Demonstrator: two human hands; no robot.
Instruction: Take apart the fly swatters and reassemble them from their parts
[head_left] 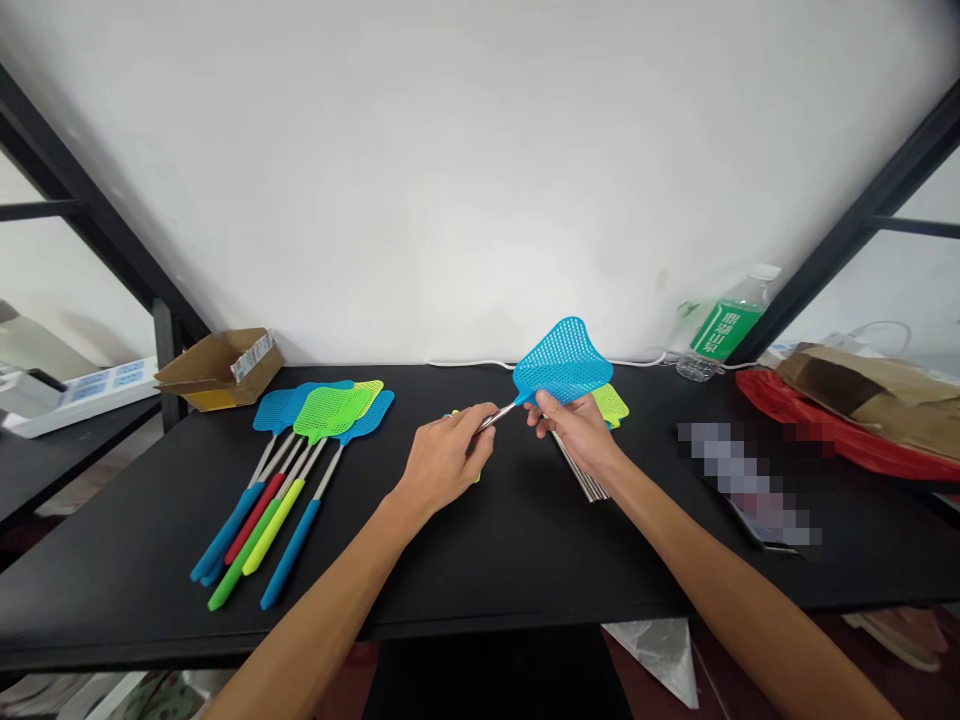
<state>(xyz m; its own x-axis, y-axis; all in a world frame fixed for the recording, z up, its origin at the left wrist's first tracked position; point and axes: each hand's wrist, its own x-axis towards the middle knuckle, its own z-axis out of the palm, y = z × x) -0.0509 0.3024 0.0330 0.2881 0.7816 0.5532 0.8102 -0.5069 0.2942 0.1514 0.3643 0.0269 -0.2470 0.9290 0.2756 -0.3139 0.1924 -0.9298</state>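
Observation:
Above the middle of the table, a blue fly swatter head [562, 350] is joined to a thin metal rod [504, 411]. My left hand [444, 455] is closed around the rod. My right hand [576, 428] pinches the base of the blue head between thumb and fingers. Bits of something yellow-green and blue peek out around my left hand, mostly hidden. Under my right hand lie several loose metal rods [590, 487] and a yellow-green swatter head [612, 403], partly covered. To the left is a pile of fly swatters [330, 410] with coloured handles, in blue, green, red and yellow.
An open cardboard box [217, 370] stands at the back left, near a white power strip [112, 392]. At the back right a plastic bottle [724, 330] leans beside the black frame. A blurred-out phone-like object [750, 490] and a red bag [847, 425] with brown paper lie right.

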